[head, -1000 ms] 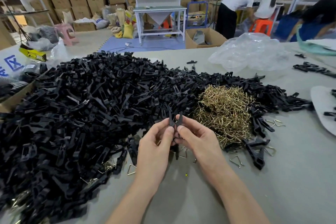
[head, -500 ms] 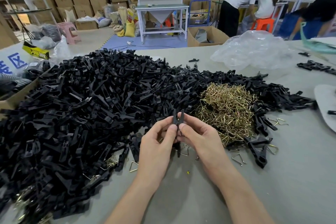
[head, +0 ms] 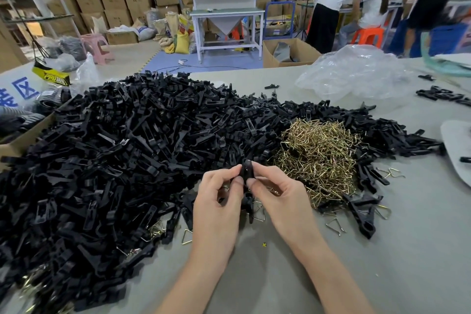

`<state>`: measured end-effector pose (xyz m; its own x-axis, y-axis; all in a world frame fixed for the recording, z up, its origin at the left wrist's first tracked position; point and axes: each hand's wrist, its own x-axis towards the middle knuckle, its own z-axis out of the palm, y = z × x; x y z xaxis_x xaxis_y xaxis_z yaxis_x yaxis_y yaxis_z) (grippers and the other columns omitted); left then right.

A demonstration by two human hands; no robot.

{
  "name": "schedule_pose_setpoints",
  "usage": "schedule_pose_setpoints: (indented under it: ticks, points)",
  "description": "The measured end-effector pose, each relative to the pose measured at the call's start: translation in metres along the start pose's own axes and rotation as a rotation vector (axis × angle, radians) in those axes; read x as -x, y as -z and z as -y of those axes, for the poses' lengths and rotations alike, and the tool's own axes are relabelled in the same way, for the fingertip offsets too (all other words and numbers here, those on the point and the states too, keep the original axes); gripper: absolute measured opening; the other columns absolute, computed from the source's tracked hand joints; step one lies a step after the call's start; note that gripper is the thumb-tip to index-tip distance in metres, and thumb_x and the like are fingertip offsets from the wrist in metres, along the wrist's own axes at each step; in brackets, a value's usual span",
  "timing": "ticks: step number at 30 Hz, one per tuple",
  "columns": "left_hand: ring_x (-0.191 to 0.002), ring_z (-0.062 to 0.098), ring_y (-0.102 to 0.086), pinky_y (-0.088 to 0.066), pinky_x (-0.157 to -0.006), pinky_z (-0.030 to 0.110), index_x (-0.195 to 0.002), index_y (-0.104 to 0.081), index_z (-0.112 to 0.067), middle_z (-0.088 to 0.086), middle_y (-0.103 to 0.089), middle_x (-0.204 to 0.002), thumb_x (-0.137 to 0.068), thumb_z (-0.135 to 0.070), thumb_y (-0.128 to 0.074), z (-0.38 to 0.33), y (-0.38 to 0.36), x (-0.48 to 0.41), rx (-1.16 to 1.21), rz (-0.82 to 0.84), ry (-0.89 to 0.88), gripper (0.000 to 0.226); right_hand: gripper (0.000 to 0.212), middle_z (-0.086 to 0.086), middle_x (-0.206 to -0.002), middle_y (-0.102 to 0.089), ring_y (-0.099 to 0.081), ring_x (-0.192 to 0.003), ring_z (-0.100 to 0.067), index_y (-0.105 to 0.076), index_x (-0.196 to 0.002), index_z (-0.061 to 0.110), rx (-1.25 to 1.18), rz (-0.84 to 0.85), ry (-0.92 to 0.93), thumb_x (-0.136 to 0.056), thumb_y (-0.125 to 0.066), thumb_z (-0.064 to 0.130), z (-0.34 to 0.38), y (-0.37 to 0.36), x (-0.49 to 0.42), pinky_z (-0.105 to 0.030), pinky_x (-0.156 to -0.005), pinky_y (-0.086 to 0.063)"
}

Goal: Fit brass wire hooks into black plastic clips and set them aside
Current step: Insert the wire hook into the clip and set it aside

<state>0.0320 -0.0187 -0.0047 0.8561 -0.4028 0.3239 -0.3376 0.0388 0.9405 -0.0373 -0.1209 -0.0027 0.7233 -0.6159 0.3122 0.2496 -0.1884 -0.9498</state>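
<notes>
Black plastic clip (head: pixel 246 172): matte, narrow, held upright. Left hand (head: pixel 219 201) and right hand (head: pixel 277 196) pinch it from opposite sides.

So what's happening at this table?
A person pinches one black clip between the left hand and the right hand, just above the grey table. A big pile of black clips spreads to the left and behind, and a heap of brass wire hooks lies to the right. Whether a hook is seated in the held clip cannot be told.
</notes>
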Motion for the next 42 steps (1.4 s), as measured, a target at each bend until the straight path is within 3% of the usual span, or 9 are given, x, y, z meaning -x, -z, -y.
schedule_pose_setpoints:
  ticks: [4,6,11,15,18,23,27,37,42]
  points:
    - [-0.085,0.004,-0.064,-0.044,-0.072,0.010,-0.102,-0.066,-0.042,-0.014,-0.069,-0.095,-0.093,-0.038,-0.063,-0.001,0.000,0.005,-0.058,0.071,-0.011,0.010,0.034,0.015,-0.114,-0.069,-0.067,-0.110,-0.008,-0.073,-0.120,0.030,0.060,0.042,0.044,-0.095,-0.066,0.007,-0.006,0.002,0.001,-0.016,-0.090,-0.051]
    - [-0.079,0.001,-0.064,-0.044,-0.069,0.009,-0.098,-0.066,-0.038,-0.014,-0.070,-0.087,-0.091,-0.051,-0.059,-0.001,-0.001,0.007,-0.035,0.088,0.010,0.016,0.031,0.017,-0.118,-0.067,-0.065,-0.114,-0.007,-0.072,-0.122,0.030,0.121,0.050,0.073,-0.095,-0.068,0.014,-0.008,0.003,0.001,-0.016,-0.091,-0.051]
    - [-0.084,0.005,-0.068,-0.055,-0.076,0.023,-0.096,-0.071,-0.027,-0.011,-0.074,-0.089,-0.098,-0.033,-0.059,-0.001,0.001,0.002,0.090,0.037,0.068,0.014,0.035,0.019,-0.115,-0.067,-0.064,-0.110,-0.005,-0.073,-0.118,0.037,0.171,0.101,0.058,-0.093,-0.071,0.013,-0.007,0.001,0.003,-0.012,-0.088,-0.047]
    - [-0.084,0.000,-0.068,-0.050,-0.073,0.012,-0.100,-0.071,-0.031,-0.011,-0.075,-0.092,-0.097,-0.027,-0.059,-0.005,0.002,0.001,0.158,0.053,0.036,0.013,0.041,0.015,-0.117,-0.068,-0.064,-0.113,-0.007,-0.072,-0.119,0.038,0.058,0.077,0.025,-0.089,-0.075,0.010,-0.003,0.000,0.001,-0.016,-0.089,-0.050]
    - [-0.094,0.011,-0.072,-0.052,-0.079,0.015,-0.103,-0.069,-0.032,-0.003,-0.077,-0.098,-0.092,-0.030,-0.058,-0.008,0.003,-0.001,0.307,0.102,0.059,0.015,0.051,0.014,-0.115,-0.071,-0.069,-0.105,-0.004,-0.063,-0.127,0.038,-0.071,0.052,-0.068,-0.085,-0.079,0.013,0.002,0.002,0.000,-0.013,-0.083,-0.052]
    - [-0.104,0.024,-0.071,-0.055,-0.083,0.023,-0.106,-0.069,-0.023,0.009,-0.075,-0.109,-0.094,-0.022,-0.057,-0.009,0.007,-0.004,0.476,0.184,0.074,0.017,0.050,0.010,-0.112,-0.073,-0.070,-0.102,-0.008,-0.064,-0.124,0.032,-0.152,0.086,-0.094,-0.085,-0.079,0.005,0.008,0.005,0.000,-0.016,-0.079,-0.055]
    - [-0.101,0.024,-0.072,-0.056,-0.081,0.023,-0.105,-0.071,-0.022,0.010,-0.075,-0.107,-0.093,-0.022,-0.059,-0.008,0.009,-0.006,0.482,0.186,0.087,0.017,0.042,0.006,-0.116,-0.073,-0.070,-0.104,-0.013,-0.066,-0.118,0.029,-0.158,0.103,-0.089,-0.084,-0.079,0.007,0.009,0.006,0.000,-0.018,-0.080,-0.055]
    - [-0.089,0.018,-0.068,-0.058,-0.084,0.032,-0.103,-0.072,-0.034,0.001,-0.074,-0.098,-0.087,-0.033,-0.063,-0.005,0.011,-0.007,0.299,0.155,0.067,0.018,0.048,0.007,-0.107,-0.074,-0.070,-0.091,-0.005,-0.068,-0.121,0.035,-0.142,0.101,-0.081,-0.086,-0.076,0.003,0.013,0.010,0.000,-0.015,-0.081,-0.052]
    - [-0.099,0.024,-0.070,-0.058,-0.087,0.034,-0.104,-0.071,-0.030,0.001,-0.074,-0.105,-0.088,-0.033,-0.062,-0.005,0.012,-0.007,0.293,0.167,0.060,0.019,0.049,0.007,-0.109,-0.074,-0.070,-0.093,-0.007,-0.069,-0.115,0.041,-0.129,0.098,-0.095,-0.082,-0.080,0.007,0.016,0.009,-0.001,-0.017,-0.081,-0.053]
